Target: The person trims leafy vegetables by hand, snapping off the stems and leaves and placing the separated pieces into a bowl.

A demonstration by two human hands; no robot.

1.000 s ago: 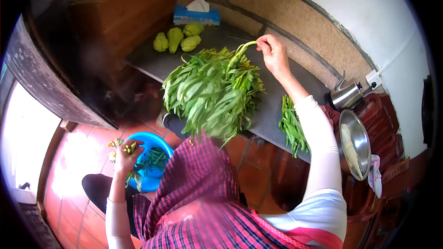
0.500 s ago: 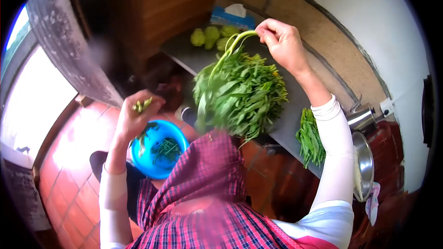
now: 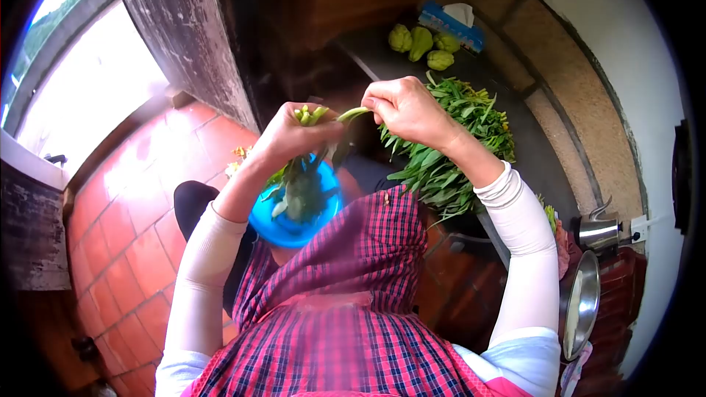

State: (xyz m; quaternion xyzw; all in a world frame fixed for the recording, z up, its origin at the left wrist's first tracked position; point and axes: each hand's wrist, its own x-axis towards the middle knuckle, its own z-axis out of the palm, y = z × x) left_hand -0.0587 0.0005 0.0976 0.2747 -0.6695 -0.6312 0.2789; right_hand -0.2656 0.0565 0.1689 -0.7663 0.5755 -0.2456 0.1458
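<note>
My left hand (image 3: 289, 137) is closed around a bunch of leafy stems (image 3: 300, 184) that look like water spinach, cut ends up and leaves hanging down. Between my hands runs one pale green stem (image 3: 354, 113), pinched at its end by the fingers of my right hand (image 3: 413, 112). Beneath the left hand is a blue plastic basin (image 3: 288, 237), its inside partly hidden by the hanging leaves. A large heap of the same greens (image 3: 467, 143) lies on the dark table just beyond my right hand.
Chayotes (image 3: 421, 44) and a blue tissue box (image 3: 451, 26) sit at the table's back. A steel kettle (image 3: 598, 231) and a metal bowl (image 3: 586, 305) are at the right. Left are the tiled floor (image 3: 140, 257) and a weathered wooden door (image 3: 187, 26).
My right hand has come down and left from above the heap with the stem, meeting the left hand. The left hand has moved right and up. The view has shifted left.
</note>
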